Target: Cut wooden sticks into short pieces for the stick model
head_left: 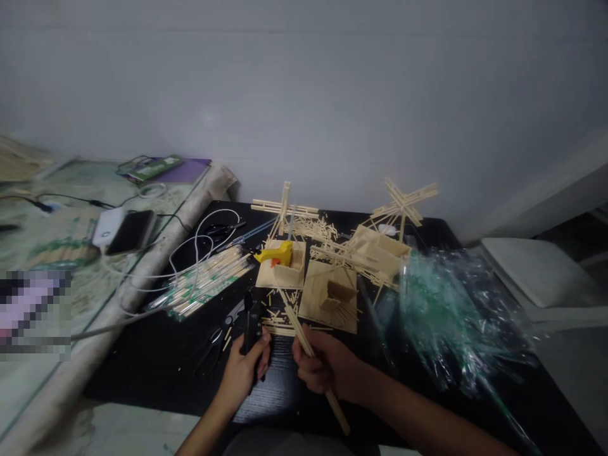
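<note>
Watching from far off through the head view. Left hand (246,366) is wrapped around a black tool (251,320), fingers curled in, the tool's head pointing away from the body. Light is dim and the tool nearly merges with the dark table (142,373), so I can't tell whether its jaws are parted.

Right hand (323,362) has a full-fist hold on a bundle of thin wooden sticks (298,327), gripped around mid-length, with both ends jutting clear of the fist. Key relation, as I judge it: the bundle's long axis runs slantwise, near end low and right towards the body, far end up and left, leaning to the tool's side. The bundle lies to the right of the tool; the two are apart, with table showing between the hands. The left hand is the nearer one to the scissors (221,332), which lie on its outer side.

Beyond the bundle's far end: a yellow glue gun (279,255) over a wooden base. Right of the bundle, another flat wooden panel (313,296) carries a small box shape.
</note>
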### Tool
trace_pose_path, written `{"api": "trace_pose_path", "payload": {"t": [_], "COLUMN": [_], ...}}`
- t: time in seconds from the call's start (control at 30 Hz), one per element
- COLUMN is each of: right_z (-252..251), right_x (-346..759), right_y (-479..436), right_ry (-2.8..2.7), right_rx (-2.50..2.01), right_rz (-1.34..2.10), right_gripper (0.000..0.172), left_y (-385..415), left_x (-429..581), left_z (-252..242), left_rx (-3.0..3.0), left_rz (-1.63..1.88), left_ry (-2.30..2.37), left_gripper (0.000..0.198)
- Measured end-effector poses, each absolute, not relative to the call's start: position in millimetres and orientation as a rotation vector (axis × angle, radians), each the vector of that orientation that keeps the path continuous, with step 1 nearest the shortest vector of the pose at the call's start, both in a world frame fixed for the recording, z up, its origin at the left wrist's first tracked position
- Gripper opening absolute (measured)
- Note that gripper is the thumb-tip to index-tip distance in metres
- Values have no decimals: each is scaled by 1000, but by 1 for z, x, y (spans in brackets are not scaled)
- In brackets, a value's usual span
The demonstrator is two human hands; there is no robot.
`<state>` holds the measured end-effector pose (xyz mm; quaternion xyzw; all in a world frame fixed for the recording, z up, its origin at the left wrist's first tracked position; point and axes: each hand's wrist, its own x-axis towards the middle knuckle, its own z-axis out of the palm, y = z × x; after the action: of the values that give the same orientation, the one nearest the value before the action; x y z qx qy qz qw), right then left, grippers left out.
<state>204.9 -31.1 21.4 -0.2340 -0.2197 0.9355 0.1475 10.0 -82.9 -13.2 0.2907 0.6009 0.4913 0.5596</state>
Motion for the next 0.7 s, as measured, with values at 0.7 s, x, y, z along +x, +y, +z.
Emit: {"api": "trace_pose_path", "payload": {"t": [0.7], "right_z": [81], "right_x": [195], "right_y": [18], "right_ry": [-264], "right_rx": [389], "right_rz": [2744], "right_gripper": [56], "left_y": [-83], "left_x": [10], "left_z": [-24], "left_rx": [642], "left_rz": [1191], "left_ry": [1426], "left_gripper": [50]}}
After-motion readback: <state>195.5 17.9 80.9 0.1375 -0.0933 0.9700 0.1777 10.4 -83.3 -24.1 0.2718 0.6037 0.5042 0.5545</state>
